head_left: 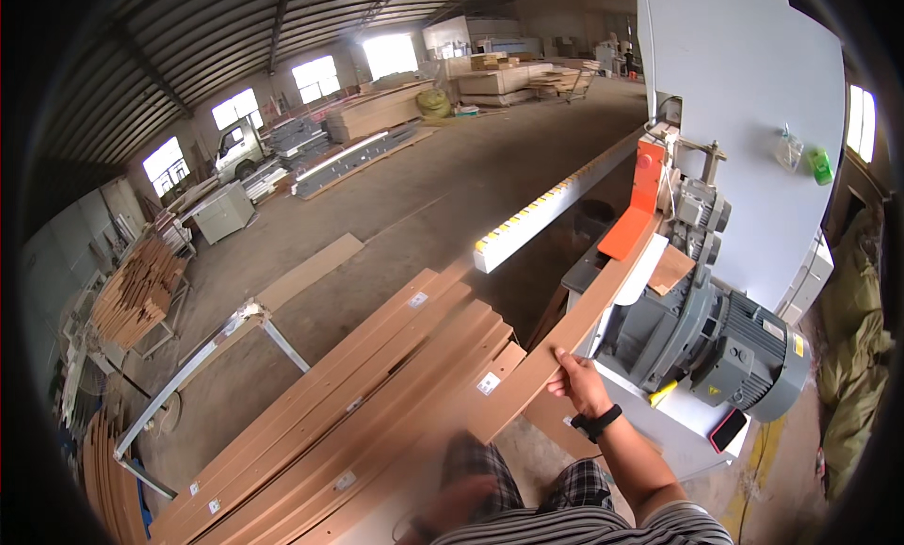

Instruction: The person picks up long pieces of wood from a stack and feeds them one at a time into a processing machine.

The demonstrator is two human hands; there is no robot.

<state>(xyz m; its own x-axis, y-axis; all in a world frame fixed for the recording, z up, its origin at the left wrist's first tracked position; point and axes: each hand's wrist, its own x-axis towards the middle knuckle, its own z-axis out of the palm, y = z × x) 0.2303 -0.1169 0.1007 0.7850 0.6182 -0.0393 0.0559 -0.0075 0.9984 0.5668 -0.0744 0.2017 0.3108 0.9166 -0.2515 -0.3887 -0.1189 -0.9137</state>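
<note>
My right hand (581, 387) is closed around the edge of a long brown plank (537, 368), thumb on its top face. The plank's far end runs up beside an orange guard (633, 215) on the machine. A white label (489, 383) lies close to the held plank's left side. Low in the picture, my left hand (463, 504) is smeared by motion in front of my thigh. It is nearest to the stack of brown planks (339, 404) at the left, and its fingers cannot be made out.
A large grey motor (744, 357) sits right of the plank, with a yellow tool (663, 392) and a phone (727, 431) near it. A white rail with yellow rollers (556, 206) extends ahead. Left stands a metal frame (188, 371); timber stacks (499, 79) fill the back.
</note>
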